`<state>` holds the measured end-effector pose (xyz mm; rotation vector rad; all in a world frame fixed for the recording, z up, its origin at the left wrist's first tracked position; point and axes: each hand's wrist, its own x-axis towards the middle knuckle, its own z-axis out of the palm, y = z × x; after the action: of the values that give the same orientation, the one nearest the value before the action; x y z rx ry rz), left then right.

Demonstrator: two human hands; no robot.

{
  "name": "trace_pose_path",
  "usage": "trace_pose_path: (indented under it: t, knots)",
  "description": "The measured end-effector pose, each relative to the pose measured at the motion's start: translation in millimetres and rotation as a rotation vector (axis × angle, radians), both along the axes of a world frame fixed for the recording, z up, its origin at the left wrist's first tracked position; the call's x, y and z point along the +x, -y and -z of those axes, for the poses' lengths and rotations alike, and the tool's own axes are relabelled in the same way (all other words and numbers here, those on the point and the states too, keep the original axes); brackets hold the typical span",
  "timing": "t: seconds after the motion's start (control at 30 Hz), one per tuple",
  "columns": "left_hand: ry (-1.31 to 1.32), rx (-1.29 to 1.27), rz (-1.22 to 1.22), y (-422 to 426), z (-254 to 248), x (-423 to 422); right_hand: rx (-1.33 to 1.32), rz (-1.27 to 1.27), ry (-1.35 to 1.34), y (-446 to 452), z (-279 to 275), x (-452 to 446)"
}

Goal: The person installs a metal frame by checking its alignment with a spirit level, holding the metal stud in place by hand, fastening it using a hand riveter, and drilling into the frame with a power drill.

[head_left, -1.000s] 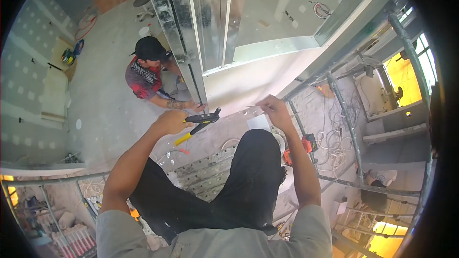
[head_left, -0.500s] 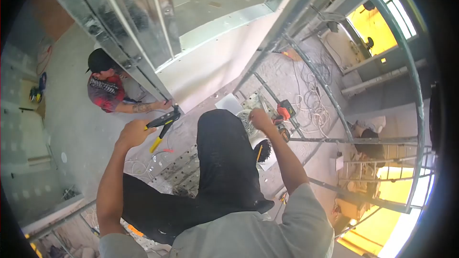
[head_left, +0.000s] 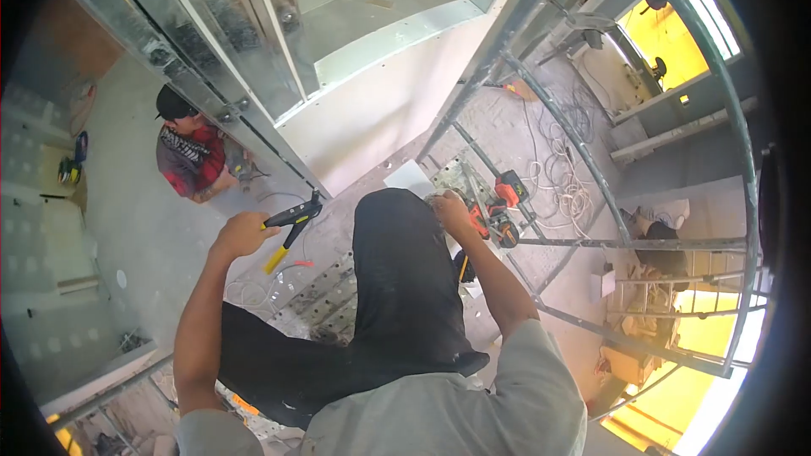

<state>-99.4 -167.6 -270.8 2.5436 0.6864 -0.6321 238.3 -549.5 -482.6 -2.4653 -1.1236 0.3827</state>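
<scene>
My left hand (head_left: 243, 235) is closed round one grip of a hand riveter (head_left: 296, 216) with black and yellow handles. Its handles are spread, and the head points right, close to the foot of a metal stud (head_left: 279, 156). Just right of my raised knee (head_left: 393, 219), my right hand (head_left: 453, 211) has curled fingers, partly hidden, low over the platform where a tub of small metal pieces stood in view. Whatever those fingers hold cannot be made out. Below that hand, a container of dark pieces (head_left: 465, 268) is mostly covered by my forearm.
Red and black power tools (head_left: 505, 194) lie right of my right hand. Scaffold tubes (head_left: 557, 114) rise on the right, with tangled cables (head_left: 570, 203) on the floor. A white panel (head_left: 363, 148) stands ahead. At left, a person in a cap (head_left: 190, 152) crouches behind the studs.
My right hand has lowered and shifted slightly left, now covering the tub. The riveter moved slightly right. The other person's arm has drawn back from the stud's foot.
</scene>
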Motion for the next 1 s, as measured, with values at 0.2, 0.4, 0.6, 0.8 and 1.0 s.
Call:
trace_pose_path:
  t: [0.2, 0.4, 0.6, 0.8, 1.0]
  knots:
    - [0.065, -0.022, -0.017, -5.7, 12.3, -9.3, 0.260, 0.090, -0.085, 13.1, -17.2, 5.4]
    - [0.087, -0.010, -0.011, 0.9, 1.1, 2.3, 0.303, 0.098, -0.355, -59.2, -128.5, 12.5]
    - [0.135, -0.033, 0.010, 10.5, -10.3, 23.2, 0.613, -0.354, -0.815, -187.4, -201.6, -19.7]
    - [0.190, -0.119, -0.023, 17.1, -24.5, 29.6, 0.476, -0.387, -0.963, -223.3, -216.1, -32.8]
    - [0.197, -0.149, -0.035, 15.2, -31.1, 25.0, 0.490, -0.350, -1.012, -229.8, -220.2, -37.6]
